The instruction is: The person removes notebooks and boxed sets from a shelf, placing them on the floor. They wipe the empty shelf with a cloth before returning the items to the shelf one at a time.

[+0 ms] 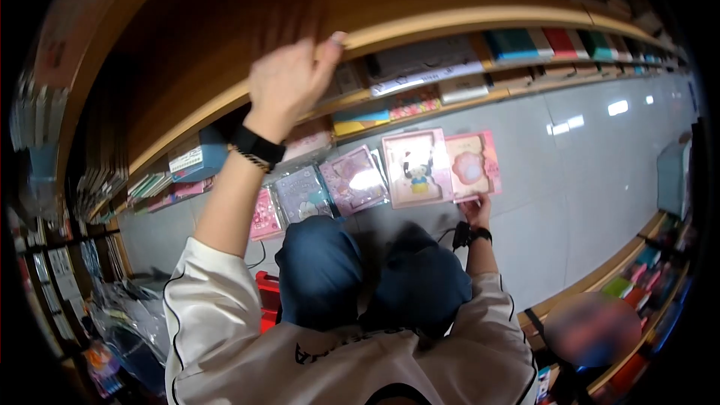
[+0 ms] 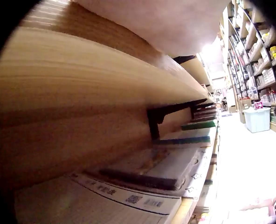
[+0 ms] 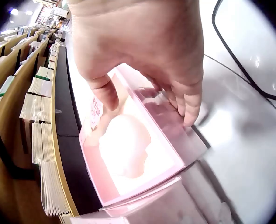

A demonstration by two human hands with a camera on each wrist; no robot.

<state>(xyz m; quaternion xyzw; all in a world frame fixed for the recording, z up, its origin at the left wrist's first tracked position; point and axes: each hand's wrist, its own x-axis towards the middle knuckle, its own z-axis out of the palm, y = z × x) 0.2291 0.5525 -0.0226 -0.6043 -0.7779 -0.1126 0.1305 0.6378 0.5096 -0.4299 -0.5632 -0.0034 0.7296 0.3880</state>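
My left hand lies over the front edge of a wooden shelf, its blurred fingers reaching over the board and the thumb on the rim. In the left wrist view only part of that hand shows, above the shelf board. My right hand holds the near edge of a pink box with a rounded cut-out. The right wrist view shows the hand with its thumb over the box's front and its fingers along the side. A pink box with a character picture stands beside it.
Packaged purple notebooks and a pink packet lie on the tiled floor. Books fill the lower shelf. A light blue bin stands in the aisle, and a red stool is by my legs.
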